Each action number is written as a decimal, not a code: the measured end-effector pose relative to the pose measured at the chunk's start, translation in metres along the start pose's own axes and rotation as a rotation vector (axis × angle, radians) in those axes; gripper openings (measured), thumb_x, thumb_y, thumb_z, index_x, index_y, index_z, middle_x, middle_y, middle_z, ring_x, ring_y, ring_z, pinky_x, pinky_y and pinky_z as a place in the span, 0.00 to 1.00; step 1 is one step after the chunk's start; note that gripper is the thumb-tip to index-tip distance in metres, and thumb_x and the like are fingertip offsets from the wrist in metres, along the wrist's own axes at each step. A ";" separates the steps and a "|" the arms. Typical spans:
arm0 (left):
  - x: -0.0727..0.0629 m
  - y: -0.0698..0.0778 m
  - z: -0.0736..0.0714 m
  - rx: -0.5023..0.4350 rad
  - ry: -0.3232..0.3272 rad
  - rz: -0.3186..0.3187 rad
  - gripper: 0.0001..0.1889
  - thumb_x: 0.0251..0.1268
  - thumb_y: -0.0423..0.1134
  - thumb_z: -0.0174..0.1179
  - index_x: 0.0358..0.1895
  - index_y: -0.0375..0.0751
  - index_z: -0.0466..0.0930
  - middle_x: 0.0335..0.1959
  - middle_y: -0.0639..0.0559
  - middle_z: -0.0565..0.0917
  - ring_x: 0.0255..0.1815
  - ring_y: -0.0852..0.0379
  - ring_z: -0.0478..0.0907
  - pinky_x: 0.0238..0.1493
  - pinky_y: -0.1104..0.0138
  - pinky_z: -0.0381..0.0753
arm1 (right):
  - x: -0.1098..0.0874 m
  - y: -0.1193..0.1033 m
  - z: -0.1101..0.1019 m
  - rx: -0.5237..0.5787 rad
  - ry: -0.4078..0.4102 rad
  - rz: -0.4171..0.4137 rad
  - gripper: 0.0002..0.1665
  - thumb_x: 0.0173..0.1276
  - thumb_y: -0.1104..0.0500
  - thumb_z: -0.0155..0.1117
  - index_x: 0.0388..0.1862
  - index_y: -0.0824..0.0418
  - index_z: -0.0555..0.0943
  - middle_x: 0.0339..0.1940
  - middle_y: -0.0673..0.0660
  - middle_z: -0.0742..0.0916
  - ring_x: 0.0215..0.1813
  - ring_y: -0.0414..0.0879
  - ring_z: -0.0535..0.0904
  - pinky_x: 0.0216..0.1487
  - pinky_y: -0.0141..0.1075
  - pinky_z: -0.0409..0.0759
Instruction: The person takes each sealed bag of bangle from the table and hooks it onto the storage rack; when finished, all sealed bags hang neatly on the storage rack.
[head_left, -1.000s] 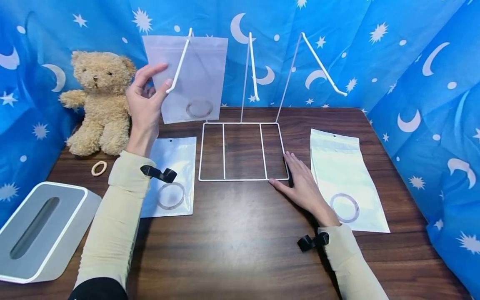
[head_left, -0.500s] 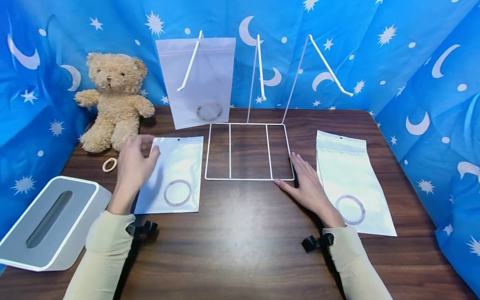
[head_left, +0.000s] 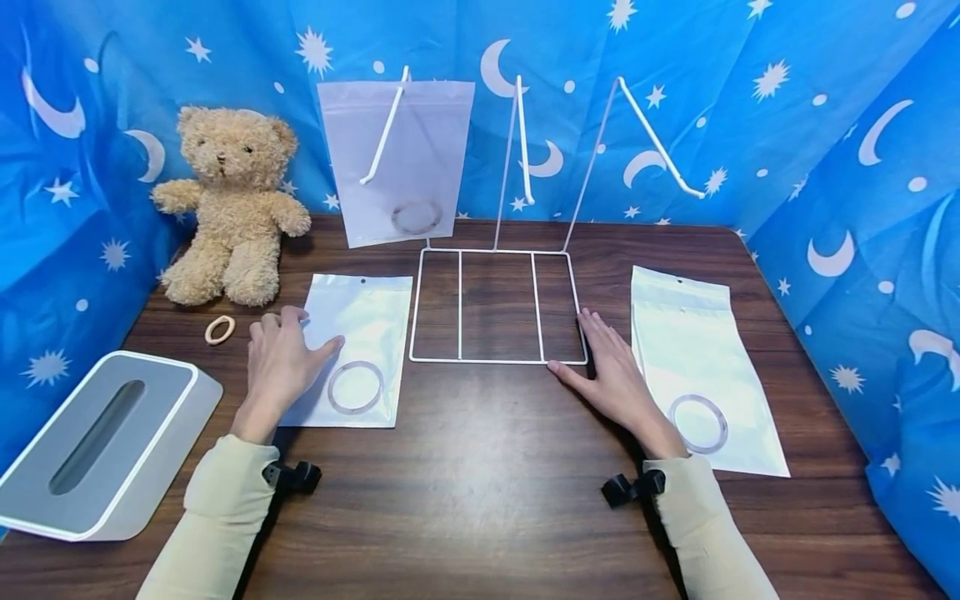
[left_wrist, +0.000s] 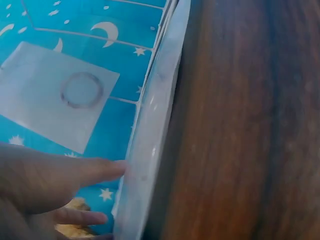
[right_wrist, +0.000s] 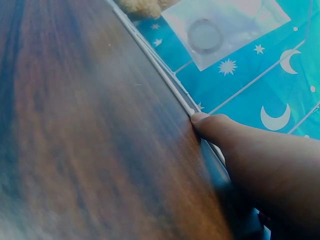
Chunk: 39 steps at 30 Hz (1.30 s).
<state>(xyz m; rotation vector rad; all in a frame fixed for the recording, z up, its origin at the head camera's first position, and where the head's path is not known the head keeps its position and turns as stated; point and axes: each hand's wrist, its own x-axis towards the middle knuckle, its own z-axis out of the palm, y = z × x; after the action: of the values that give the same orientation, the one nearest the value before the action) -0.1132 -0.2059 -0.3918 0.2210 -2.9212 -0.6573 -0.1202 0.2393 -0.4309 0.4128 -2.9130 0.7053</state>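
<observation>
Pouch (head_left: 371,337) at my eleven o'clock looks light, floppy and slick, best pinched by its top edge, my left hand (head_left: 281,362) loosely spread over its nine o'clock side, gripping nothing, my right hand (head_left: 611,375) straight-fingered at the four o'clock corner of the rack (head_left: 480,361)

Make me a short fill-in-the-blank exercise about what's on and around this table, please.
1. Seen from the head camera, the flat white plastic bag hangs from the ____ of the three prongs on the white wire rack.
2. The fluffy light-brown teddy bear is to the ____ of that hanging bag.
3. The person's right grip touches the rack's front ____ corner.
4. The blue cloth backdrop shows stars, dots and crescent ____.

Missing words: leftmost; left; right; moons.
</observation>
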 end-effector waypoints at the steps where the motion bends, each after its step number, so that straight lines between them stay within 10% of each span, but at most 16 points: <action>1: 0.001 -0.001 0.001 -0.022 0.005 -0.001 0.35 0.60 0.51 0.68 0.59 0.25 0.69 0.50 0.24 0.69 0.50 0.28 0.62 0.50 0.41 0.63 | 0.000 0.000 0.000 0.000 0.000 -0.001 0.57 0.64 0.30 0.60 0.78 0.64 0.55 0.78 0.64 0.60 0.77 0.58 0.51 0.74 0.56 0.49; 11: 0.011 -0.024 0.008 -0.427 0.059 -0.030 0.22 0.54 0.31 0.72 0.53 0.37 0.76 0.47 0.40 0.75 0.42 0.49 0.71 0.41 0.64 0.69 | 0.001 0.001 0.001 -0.004 0.014 -0.020 0.56 0.64 0.32 0.62 0.78 0.64 0.56 0.77 0.64 0.61 0.77 0.59 0.52 0.73 0.56 0.50; 22: 0.013 -0.037 -0.005 -0.711 -0.180 -0.109 0.23 0.62 0.41 0.69 0.61 0.48 0.81 0.64 0.48 0.77 0.67 0.52 0.67 0.64 0.55 0.69 | 0.000 0.001 0.001 0.003 0.003 -0.017 0.57 0.64 0.31 0.61 0.78 0.64 0.55 0.78 0.63 0.60 0.77 0.58 0.51 0.73 0.56 0.50; 32: 0.008 -0.011 -0.024 -0.668 -0.162 0.139 0.20 0.58 0.47 0.72 0.55 0.52 0.85 0.54 0.57 0.84 0.64 0.60 0.71 0.64 0.63 0.67 | 0.001 0.004 -0.001 0.006 0.004 -0.016 0.56 0.64 0.32 0.61 0.78 0.64 0.55 0.78 0.63 0.60 0.77 0.59 0.51 0.73 0.56 0.49; 39: -0.022 0.056 -0.057 -0.802 -0.012 0.522 0.16 0.56 0.28 0.71 0.49 0.37 0.87 0.44 0.45 0.87 0.33 0.58 0.79 0.28 0.73 0.70 | 0.000 0.003 0.001 0.020 0.003 -0.024 0.56 0.65 0.31 0.61 0.78 0.63 0.55 0.78 0.63 0.59 0.77 0.59 0.51 0.73 0.57 0.49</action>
<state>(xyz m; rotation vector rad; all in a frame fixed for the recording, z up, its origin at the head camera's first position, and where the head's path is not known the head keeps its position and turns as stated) -0.0887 -0.1754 -0.3189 -0.5978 -2.3017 -1.5932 -0.1217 0.2414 -0.4332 0.4472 -2.8959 0.7310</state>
